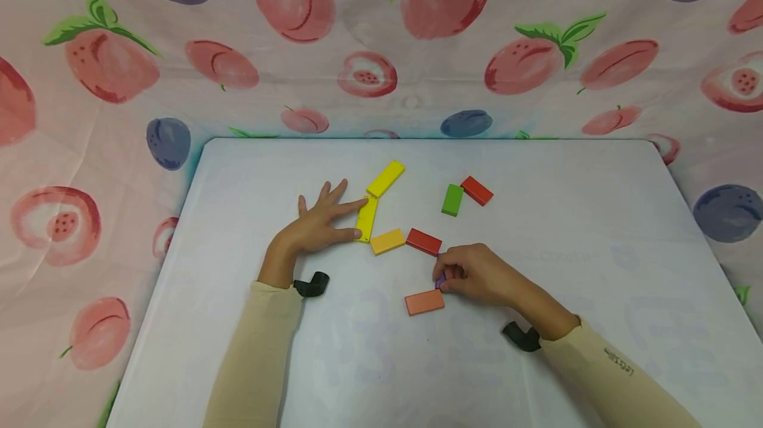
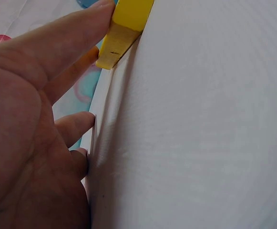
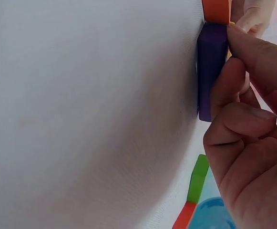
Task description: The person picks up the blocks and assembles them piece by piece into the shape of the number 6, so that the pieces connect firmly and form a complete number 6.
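- Reaching across most of the space between the nearer red block and the salmon block, the purple block is pinched by the thumb and fingertips of the right hand, whose other fingers are curled in. Whether its full underside is met by the table cannot be told.
- The lower yellow block is touched along its left side by the left hand, which is spread wide, thumb near one end and forefinger near the other; it is steadied, it seems, rather than gripped.
- The upper yellow block, the amber block, the green block and the farther red block are left unheld.
- Painted wood is suggested by the plain ends and crisp edges, so the purple block can be judged light, stiff and hardly breakable.
- Some slipperiness is to be expected from the smooth faces; a light pinch across the narrow sides, near the middle, is probably best.
- Hard squeezing is not needed, but neighbours could easily be nudged by a knuckle, so the fingertips are best kept high and clear of the ends.
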A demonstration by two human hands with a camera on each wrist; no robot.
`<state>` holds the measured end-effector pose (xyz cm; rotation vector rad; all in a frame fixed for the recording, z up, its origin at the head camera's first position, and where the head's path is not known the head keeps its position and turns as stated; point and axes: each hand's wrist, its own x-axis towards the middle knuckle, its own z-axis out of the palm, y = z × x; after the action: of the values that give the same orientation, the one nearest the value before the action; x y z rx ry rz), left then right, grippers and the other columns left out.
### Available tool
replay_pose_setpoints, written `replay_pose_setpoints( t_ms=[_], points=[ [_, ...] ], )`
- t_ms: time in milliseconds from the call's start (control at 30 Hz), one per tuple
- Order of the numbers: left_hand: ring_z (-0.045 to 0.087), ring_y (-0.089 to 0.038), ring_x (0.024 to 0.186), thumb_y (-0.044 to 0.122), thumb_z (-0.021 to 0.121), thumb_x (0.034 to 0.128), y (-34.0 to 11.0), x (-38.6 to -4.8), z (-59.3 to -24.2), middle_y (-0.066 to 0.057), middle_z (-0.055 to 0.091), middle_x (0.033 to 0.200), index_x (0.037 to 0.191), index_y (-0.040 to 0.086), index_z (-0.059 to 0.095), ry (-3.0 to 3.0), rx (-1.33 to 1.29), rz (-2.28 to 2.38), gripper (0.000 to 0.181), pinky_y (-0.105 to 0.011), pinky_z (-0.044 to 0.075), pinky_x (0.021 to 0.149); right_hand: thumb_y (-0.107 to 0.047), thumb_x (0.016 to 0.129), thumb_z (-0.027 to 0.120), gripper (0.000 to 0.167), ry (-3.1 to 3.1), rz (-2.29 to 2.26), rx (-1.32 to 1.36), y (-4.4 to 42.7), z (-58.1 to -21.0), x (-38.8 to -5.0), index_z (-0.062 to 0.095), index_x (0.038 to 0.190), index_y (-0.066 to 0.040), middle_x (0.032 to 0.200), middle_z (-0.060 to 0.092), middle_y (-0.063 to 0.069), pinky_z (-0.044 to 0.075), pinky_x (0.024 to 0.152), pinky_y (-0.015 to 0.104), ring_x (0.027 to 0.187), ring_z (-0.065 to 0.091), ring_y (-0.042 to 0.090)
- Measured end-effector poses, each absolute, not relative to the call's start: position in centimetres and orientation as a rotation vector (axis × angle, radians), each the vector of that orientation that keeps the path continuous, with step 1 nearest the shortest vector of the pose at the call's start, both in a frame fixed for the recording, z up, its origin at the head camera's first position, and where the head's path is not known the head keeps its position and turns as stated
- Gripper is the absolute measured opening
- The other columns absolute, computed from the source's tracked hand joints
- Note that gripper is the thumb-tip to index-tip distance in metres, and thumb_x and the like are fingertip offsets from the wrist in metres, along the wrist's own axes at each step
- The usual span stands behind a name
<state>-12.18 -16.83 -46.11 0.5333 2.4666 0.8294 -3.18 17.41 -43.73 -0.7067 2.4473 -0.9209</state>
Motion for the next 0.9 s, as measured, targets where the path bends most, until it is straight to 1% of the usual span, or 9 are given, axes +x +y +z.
replay_pose_setpoints(
  t_ms=[433,700,900],
  points=[
    [-0.017,-0.027,0.16,0.05,0.067,0.0941,-16.76,-12.14,-46.17,0.002,0.001,0.174,0.154,0.04,0.043,2.47,0.524,0.821,0.066,-0.069,-0.024,0.115,-0.013,0.085,0.084,0.017,2.446,-0.927,-0.695,17.6,-43.49,-3.26,0.074,0.095,-0.023,0.077,0.059,-0.013,0.051,0.065,0.02,0.073,0.056,0.006],
    [-0.016,-0.028,0.16,0.049,0.068,0.0938,-16.83,-12.1,-46.1,0.002,0.001,0.174,0.154,0.039,0.043,2.47,0.533,0.836,0.066,-0.069,-0.025,0.114,-0.01,0.087,0.08,0.016,2.476,-0.941,-0.646,17.79,-43.08,-3.62,0.076,0.099,-0.019,0.08,0.063,-0.012,0.052,0.066,0.021,0.074,0.057,0.008],
    [-0.017,-0.026,0.16,0.05,0.067,0.0941,-16.84,-12.09,-46.25,0.003,0.0,0.174,0.154,0.04,0.043,2.469,0.529,0.837,0.066,-0.068,-0.025,0.115,-0.013,0.087,0.081,0.014,2.516,-0.989,-0.614,18.21,-43.22,-4.16,0.077,0.098,-0.019,0.077,0.062,-0.011,0.051,0.065,0.022,0.073,0.058,0.01]
  ],
)
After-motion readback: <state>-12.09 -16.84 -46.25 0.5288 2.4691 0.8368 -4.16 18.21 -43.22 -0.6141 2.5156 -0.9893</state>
